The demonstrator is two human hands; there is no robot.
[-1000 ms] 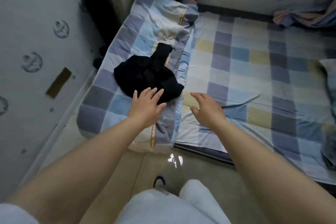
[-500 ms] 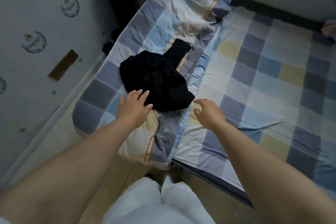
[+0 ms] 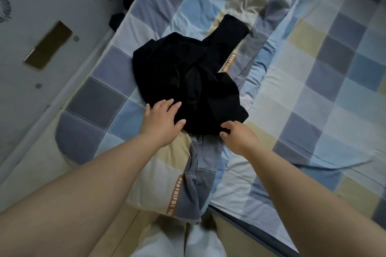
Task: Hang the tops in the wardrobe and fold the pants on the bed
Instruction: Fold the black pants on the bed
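A crumpled black garment (image 3: 188, 77) lies in a heap on a folded checked quilt (image 3: 117, 94) at the left side of the bed (image 3: 325, 81). One dark leg or sleeve sticks out toward the far right. My left hand (image 3: 161, 120) rests flat with spread fingers on the heap's near left edge. My right hand (image 3: 238, 136) pinches the heap's near right hem between thumb and fingers. I cannot tell whether the garment is a top or pants.
A grey patterned wall (image 3: 41, 27) runs close along the left of the quilt. Dark clothing (image 3: 123, 12) lies in the gap beside the wall. The checked sheet spreads out to the right. My white-trousered legs (image 3: 179, 242) stand at the bed's near edge.
I have leaned in closer over the bed. Both hands moved forward onto the black garment; the left now lies on it and the right has closed on its hem.
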